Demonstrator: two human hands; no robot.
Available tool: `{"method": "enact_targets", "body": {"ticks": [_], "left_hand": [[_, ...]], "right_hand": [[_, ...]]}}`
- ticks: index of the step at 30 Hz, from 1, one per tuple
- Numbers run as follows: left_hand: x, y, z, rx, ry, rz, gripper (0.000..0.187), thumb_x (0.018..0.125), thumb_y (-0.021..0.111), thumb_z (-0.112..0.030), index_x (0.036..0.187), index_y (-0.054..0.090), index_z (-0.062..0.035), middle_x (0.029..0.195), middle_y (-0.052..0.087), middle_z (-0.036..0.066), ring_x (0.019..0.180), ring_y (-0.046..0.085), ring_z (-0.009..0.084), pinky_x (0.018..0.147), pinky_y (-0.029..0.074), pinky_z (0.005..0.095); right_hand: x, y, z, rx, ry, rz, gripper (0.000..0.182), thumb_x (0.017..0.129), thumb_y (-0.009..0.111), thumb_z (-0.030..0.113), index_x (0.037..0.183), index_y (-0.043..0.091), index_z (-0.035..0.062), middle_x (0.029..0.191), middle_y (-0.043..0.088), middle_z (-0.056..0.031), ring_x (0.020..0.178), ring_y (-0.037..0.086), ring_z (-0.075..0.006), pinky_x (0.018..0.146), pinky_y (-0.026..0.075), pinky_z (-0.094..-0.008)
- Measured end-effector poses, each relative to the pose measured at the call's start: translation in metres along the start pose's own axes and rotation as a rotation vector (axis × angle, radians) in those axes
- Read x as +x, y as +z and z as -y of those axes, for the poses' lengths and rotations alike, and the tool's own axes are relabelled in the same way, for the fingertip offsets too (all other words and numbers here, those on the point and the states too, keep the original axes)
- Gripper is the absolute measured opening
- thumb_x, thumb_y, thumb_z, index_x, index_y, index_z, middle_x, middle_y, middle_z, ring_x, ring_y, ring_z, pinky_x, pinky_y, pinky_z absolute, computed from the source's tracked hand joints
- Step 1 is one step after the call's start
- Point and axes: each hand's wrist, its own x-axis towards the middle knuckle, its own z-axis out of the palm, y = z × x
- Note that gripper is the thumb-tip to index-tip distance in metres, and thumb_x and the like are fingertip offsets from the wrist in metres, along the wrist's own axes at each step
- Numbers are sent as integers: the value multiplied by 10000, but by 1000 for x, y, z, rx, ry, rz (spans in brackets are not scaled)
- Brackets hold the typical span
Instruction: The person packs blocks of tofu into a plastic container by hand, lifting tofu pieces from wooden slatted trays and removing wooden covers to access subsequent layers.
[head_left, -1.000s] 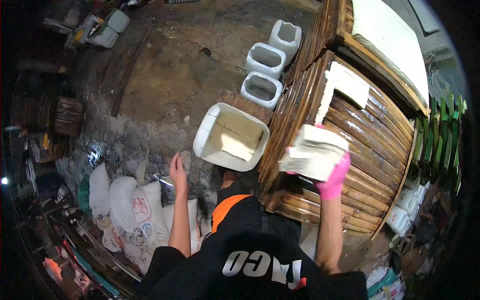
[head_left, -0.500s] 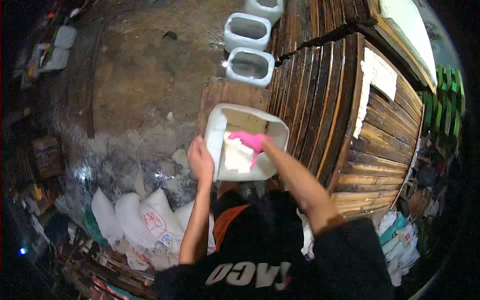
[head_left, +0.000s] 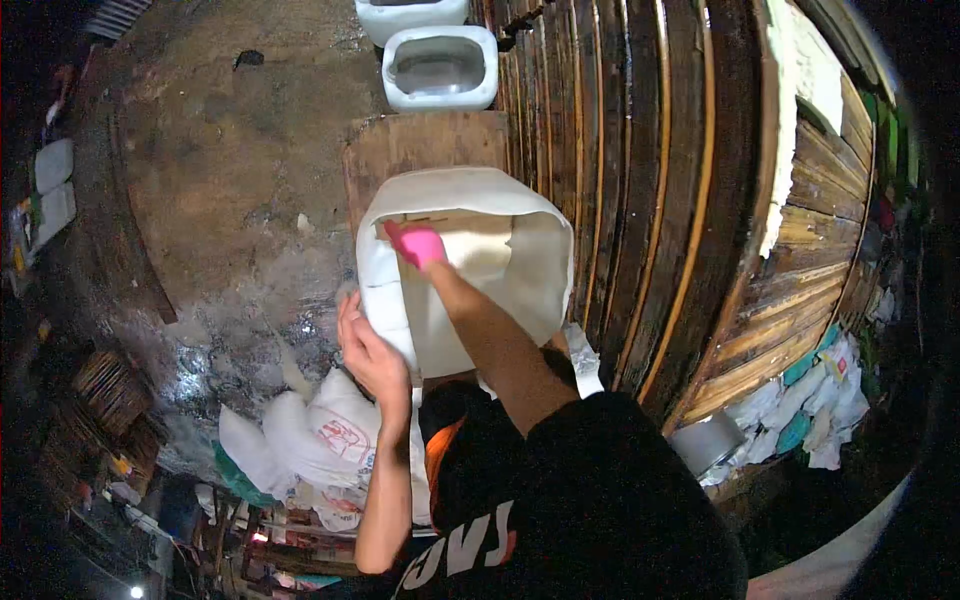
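White woven sacks with red print (head_left: 330,435) lie below and to the left of the left hand (head_left: 375,350), which is bare and loosely spread, its fingers against the outside of a white, rounded-rectangular, cut-open plastic tub (head_left: 450,183). The right hand (head_left: 415,243), in a bright pink glove, reaches inside that tub near its left wall; whether its fingers have closed on anything I cannot tell. Flat cream-coloured material (head_left: 485,250) lies in the tub just right of the glove, nearer to it than to the left hand, which the tub wall separates from it; its long axis is unclear. Farther right of both hands stand dark stacked wooden slats (head_left: 640,190).
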Motion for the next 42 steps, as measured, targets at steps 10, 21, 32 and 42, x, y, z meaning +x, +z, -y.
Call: {"method": "enact_targets", "body": {"ticks": [10,21,32,42], "left_hand": [[-2,0,0,31,6,-15,418,991,363,-232,1174,574,78,1141,625,161,1048,576,245,954,402,322],[-2,1,5,-10,-42,6,404,993,356,-220,1137,589,77,1195,599,209,1135,547,311,993,381,369],[-5,-1,4,13,-145,-73,326,974,420,-208,1134,615,0,1165,626,185,1084,580,265,938,420,357],[-40,23,-175,-277,491,-253,406,928,507,-109,1315,458,8,1393,435,191,1320,380,318,1103,277,423]], "right_hand": [[-25,-7,-44,231,144,-921,245,810,556,222,914,694,48,997,642,-231,935,623,-385,796,498,-442],[-48,-23,3,-426,-82,-569,276,692,605,103,962,643,58,937,653,-187,878,621,-391,795,498,-454],[-96,-27,46,-524,-371,-571,220,708,550,138,875,660,46,829,649,-178,784,639,-324,687,506,-434],[-415,-417,120,606,-733,-756,412,1009,347,276,1281,542,35,1298,558,-113,1205,516,-199,1051,364,-355]]}}
